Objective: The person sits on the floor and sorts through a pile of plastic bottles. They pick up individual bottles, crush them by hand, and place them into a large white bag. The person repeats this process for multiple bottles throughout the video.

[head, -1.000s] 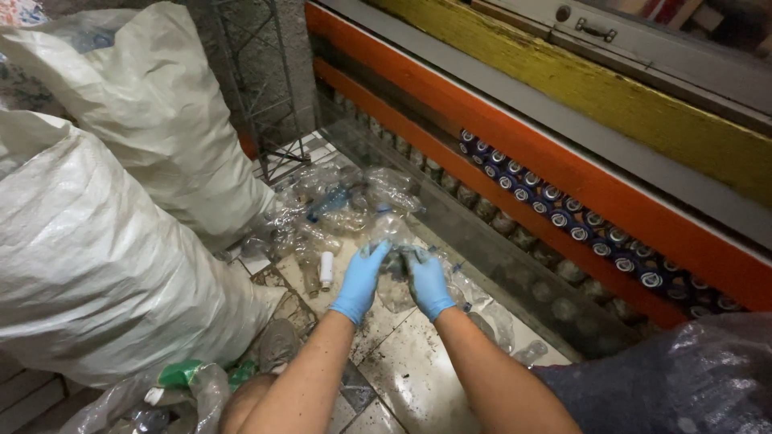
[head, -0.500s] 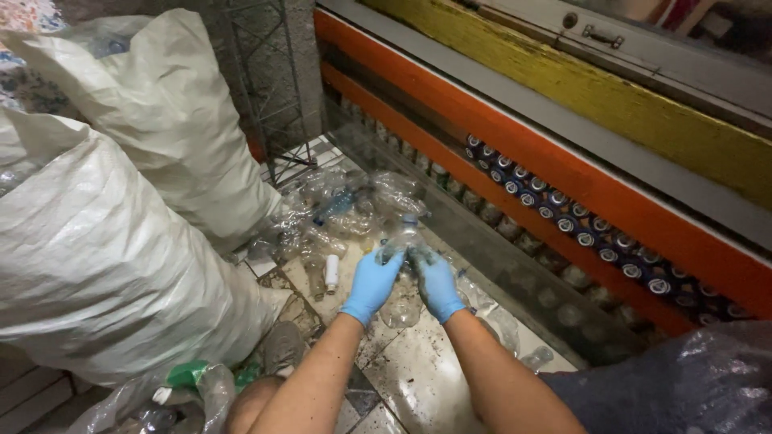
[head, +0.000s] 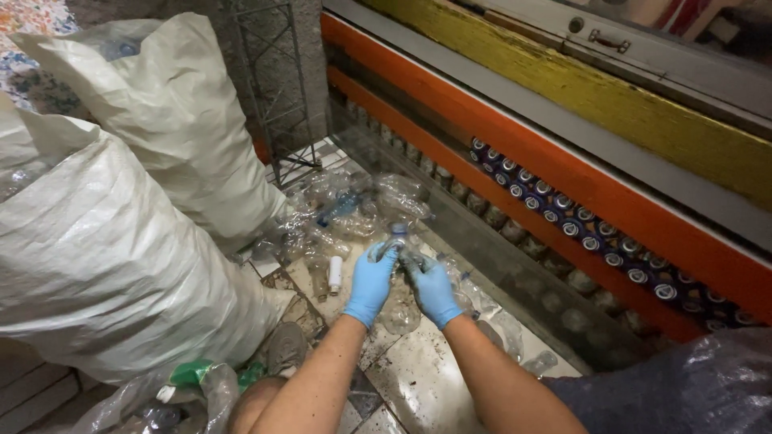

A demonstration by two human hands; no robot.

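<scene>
Both hands in blue gloves, held over the dirty tiled floor (head: pixel 418 386). Left hand (head: pixel 371 281) and right hand (head: pixel 434 288) are close together, fingers clenched on one clear crushed plastic bottle with a blue cap (head: pixel 396 241), cap end up at the left fingertips. Just beyond them lies a heap of clear empty plastic bottles (head: pixel 346 213); a small white-labelled bottle (head: pixel 334 275) lies left of the left hand. Big white woven sacks (head: pixel 112 241) at left, an orange and grey machine frame (head: pixel 579 177) at right.
</scene>
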